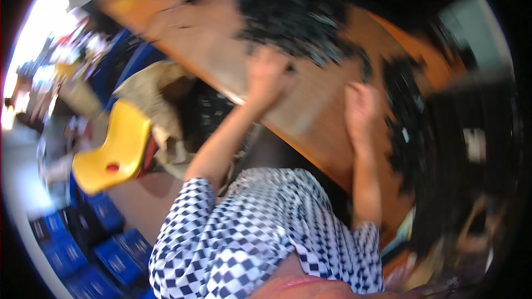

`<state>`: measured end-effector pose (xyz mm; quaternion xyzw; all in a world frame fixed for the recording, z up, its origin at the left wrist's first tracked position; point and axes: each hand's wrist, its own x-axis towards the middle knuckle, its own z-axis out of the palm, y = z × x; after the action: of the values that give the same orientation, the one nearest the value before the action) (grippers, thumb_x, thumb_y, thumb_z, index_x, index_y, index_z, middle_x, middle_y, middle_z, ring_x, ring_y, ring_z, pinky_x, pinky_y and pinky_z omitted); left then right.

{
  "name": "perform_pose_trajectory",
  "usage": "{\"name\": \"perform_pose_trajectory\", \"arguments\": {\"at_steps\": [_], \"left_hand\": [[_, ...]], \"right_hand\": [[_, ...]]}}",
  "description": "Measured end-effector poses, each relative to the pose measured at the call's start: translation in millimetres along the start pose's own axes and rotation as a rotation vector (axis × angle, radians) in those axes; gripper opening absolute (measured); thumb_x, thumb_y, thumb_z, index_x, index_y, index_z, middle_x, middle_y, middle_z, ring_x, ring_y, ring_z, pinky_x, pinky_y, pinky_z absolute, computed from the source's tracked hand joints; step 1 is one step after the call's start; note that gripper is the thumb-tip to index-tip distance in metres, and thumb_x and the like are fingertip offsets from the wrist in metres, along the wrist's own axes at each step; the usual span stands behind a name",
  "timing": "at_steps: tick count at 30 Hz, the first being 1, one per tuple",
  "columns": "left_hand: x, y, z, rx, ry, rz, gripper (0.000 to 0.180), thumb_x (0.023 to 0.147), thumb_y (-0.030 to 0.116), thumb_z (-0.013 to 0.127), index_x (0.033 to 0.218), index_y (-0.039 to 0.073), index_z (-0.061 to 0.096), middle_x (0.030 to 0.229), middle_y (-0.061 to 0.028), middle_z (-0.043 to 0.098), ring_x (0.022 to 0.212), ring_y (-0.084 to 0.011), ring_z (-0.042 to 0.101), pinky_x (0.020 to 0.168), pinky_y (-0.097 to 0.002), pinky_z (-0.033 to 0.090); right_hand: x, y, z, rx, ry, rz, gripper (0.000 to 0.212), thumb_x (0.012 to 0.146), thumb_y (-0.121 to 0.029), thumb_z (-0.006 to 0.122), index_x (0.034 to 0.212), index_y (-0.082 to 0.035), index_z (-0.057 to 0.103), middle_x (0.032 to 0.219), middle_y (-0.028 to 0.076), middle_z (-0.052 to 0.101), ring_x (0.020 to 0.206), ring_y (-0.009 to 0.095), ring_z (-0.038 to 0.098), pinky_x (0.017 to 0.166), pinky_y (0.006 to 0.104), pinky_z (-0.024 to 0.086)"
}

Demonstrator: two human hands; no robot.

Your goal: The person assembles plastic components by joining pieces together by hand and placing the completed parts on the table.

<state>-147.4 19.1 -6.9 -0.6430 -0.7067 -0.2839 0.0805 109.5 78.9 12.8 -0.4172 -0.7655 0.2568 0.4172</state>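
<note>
While reaching bare-handed around a large black heap of small plastic-looking pieces, probably light, stiff and slick, best pinched singly by the edges.
Counted around that heap, on its brown wooden table: two hands, apart, left hand at its lower edge, right hand below and rightward, too blurred to tell whether gripping; one narrower black heap farther right; pieces, beyond counting.

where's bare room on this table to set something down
The brown wooden tabletop looks bare between the left hand and right hand, and mostly bare left of the large heap of small black pieces. Crowded: that heap and the long black pile right of the right hand.
</note>
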Motion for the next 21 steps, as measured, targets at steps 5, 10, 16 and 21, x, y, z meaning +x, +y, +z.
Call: {"name": "perform_pose_trajectory", "arguments": {"at_steps": [5, 10, 16, 21], "left_hand": [[-31, 51, -9, -0.213, -0.197, 0.174, 0.040, 0.072, 0.036, 0.074, 0.104, 0.014, 0.063, 0.120, -0.0147, 0.054, 0.111, -0.0336, 0.053, 0.091, -0.0475, 0.042], [-51, 78, -16, -0.332, -0.132, 0.311, 0.041, 0.074, 0.036, 0.072, 0.106, 0.014, 0.063, 0.127, -0.0151, 0.053, 0.118, -0.0321, 0.050, 0.098, -0.0496, 0.038], [-45, 65, -18, -0.405, -0.193, 0.328, 0.034, 0.078, 0.037, 0.069, 0.103, 0.014, 0.066, 0.124, -0.0119, 0.058, 0.118, -0.0303, 0.052, 0.100, -0.0493, 0.036], [-48, 70, -4, -0.411, -0.220, 0.429, 0.026, 0.088, 0.029, 0.062, 0.109, 0.015, 0.065, 0.122, -0.0063, 0.061, 0.119, -0.0283, 0.053, 0.099, -0.0492, 0.037]], "right_hand": [[45, 62, -41, -0.430, -0.075, 0.079, 0.052, 0.101, -0.035, 0.058, 0.140, -0.002, 0.048, 0.121, 0.026, 0.060, 0.116, 0.042, 0.055, 0.096, 0.0473, 0.046], [55, 79, -9, -0.556, -0.146, -0.103, 0.038, 0.102, -0.032, 0.055, 0.126, -0.004, 0.057, 0.108, 0.021, 0.059, 0.103, 0.039, 0.059, 0.082, 0.0463, 0.049], [13, 36, 18, -0.447, -0.127, -0.145, 0.030, 0.101, -0.029, 0.058, 0.115, -0.003, 0.059, 0.102, 0.019, 0.059, 0.092, 0.037, 0.062, 0.074, 0.0459, 0.050], [-8, 16, 18, -0.435, -0.218, -0.080, 0.031, 0.102, -0.033, 0.055, 0.110, -0.002, 0.058, 0.102, 0.018, 0.058, 0.094, 0.037, 0.061, 0.077, 0.0457, 0.048]]}}
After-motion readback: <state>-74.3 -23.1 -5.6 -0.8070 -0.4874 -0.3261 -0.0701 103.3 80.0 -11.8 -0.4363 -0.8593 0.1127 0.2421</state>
